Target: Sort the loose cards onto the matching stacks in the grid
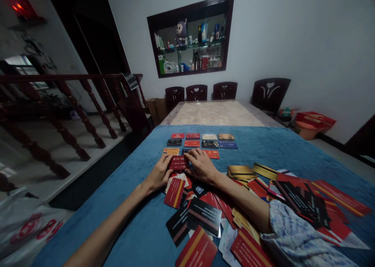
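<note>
On a blue cloth (131, 204) lies a loose heap of cards (234, 204) in red, black and gold. Beyond it, several cards are laid out in neat rows (202, 142). My left hand (159, 174) and my right hand (202, 166) both rest at the near row, fingers curled on a dark red card (178, 162) held between them. My right forearm lies across the heap, its patterned sleeve (293, 235) at the lower right.
The long table (216, 113) runs on past the cloth with a bare marbled top. Dark wooden chairs (225, 90) stand at its far end and right side. A wooden railing (73, 99) is on the left, a wall niche with bottles (190, 36) behind, red baskets (313, 122) at right.
</note>
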The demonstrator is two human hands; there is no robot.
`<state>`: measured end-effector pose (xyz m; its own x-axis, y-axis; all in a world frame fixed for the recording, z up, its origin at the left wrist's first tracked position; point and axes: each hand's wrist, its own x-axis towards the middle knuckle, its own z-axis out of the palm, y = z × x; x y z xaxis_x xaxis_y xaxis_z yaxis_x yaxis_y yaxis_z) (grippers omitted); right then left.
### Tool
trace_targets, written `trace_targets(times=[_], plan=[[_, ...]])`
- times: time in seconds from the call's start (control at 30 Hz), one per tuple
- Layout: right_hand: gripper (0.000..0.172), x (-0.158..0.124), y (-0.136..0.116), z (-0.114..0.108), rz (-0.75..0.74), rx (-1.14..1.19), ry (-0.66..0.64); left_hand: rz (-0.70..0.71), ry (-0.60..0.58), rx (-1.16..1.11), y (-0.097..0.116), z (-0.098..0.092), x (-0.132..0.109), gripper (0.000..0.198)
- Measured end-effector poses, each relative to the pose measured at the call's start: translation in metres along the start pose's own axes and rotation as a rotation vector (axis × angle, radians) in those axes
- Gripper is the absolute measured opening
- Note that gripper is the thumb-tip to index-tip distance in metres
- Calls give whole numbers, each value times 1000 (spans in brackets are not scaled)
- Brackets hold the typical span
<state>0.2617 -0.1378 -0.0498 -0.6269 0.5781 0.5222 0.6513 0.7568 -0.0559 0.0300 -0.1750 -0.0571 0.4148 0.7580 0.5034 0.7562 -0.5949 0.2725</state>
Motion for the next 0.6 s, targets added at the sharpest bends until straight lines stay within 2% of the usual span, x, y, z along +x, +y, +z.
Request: trace_targets(times=[0.33,0.6], plan=[[48,14,2,-17,60,-38,-173,-1,-130,245,2,-12,20,55],[44,33,28,-38,31,-87,-275,-31,-224,380,10,-18,55,52]])
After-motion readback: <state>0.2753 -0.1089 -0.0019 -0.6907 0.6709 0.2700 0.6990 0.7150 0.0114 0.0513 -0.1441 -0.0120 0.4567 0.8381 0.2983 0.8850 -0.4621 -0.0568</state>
